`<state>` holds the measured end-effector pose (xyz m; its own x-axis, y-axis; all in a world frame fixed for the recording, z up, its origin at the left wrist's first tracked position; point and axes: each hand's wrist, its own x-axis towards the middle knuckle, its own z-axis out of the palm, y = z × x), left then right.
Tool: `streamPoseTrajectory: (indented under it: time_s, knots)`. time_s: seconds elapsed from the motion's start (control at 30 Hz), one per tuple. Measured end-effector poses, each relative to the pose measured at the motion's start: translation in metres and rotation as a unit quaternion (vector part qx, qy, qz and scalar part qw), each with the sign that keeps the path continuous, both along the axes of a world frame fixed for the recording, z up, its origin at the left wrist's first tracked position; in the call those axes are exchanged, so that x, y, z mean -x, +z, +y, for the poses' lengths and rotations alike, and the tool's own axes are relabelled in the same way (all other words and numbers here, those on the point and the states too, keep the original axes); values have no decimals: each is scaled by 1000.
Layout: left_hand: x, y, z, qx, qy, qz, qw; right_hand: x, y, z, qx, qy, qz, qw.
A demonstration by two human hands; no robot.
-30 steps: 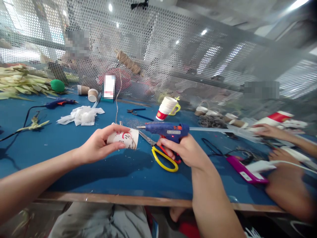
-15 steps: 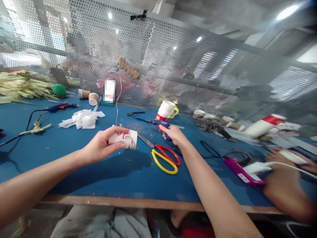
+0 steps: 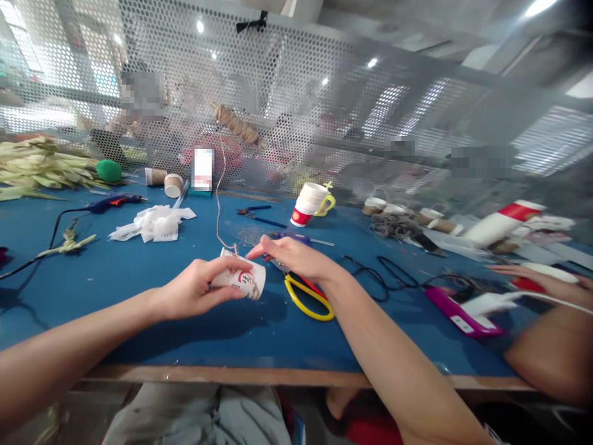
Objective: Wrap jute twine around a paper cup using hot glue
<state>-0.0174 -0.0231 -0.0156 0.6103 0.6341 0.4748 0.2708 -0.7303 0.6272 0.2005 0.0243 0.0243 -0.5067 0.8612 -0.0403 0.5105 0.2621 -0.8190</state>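
My left hand (image 3: 197,290) grips a small white paper cup (image 3: 243,281) with red print, held on its side just above the blue table (image 3: 139,272). A thin brown twine (image 3: 218,204) runs from the cup's base up to a twine spool (image 3: 236,123) on the mesh wall. My right hand (image 3: 296,256) hovers beside the cup with fingers stretched out and nothing in them. The blue glue gun (image 3: 296,237) lies on the table just behind that hand. Yellow-and-red scissors (image 3: 308,296) lie under my right wrist.
A stack of cups with a yellow handle (image 3: 312,203) stands further back. Crumpled white paper (image 3: 155,222), a second glue gun (image 3: 111,200), pliers (image 3: 257,213) and green leaves (image 3: 37,164) lie left. Another person's hands (image 3: 532,278) work at the right near a pink device (image 3: 463,312) and black cables.
My right hand set the blue glue gun down on the table and came back open toward the cup. My left hand lowered the cup slightly.
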Motion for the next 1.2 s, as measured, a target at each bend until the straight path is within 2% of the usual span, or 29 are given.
streamPoseTrajectory:
  time_s: [0.07,0.1,0.2,0.27,0.4,0.5,0.57,0.7,0.97,1.2]
  knots:
    - [-1,-1,-1,-9,-4,18,1000,19,1,-13,65,73,30,995]
    - [-1,-1,-1,-15,-3,26,1000,27,0,-17,82,79,59,992]
    - [0,-2,-1,-16,-2,40,999,38,-6,-20,86,15,160,983]
    - [0,-2,-1,8,-10,39,999,39,-9,-19,87,-20,201,976]
    - [-1,-3,0,99,-12,-33,994,31,-4,-19,41,-57,272,960]
    - [-4,-3,0,185,-22,-110,976,25,3,-23,4,-88,313,946]
    - [-4,-3,1,224,-28,-135,965,23,6,-24,-11,-101,319,942]
    - [-5,-2,0,254,-38,-153,954,21,6,-24,-23,-115,318,941]
    - [-6,1,-1,270,-39,-168,947,19,1,-21,-22,-153,302,941]
    - [-5,2,-3,260,-32,-161,952,18,-2,-18,-25,-156,284,946]
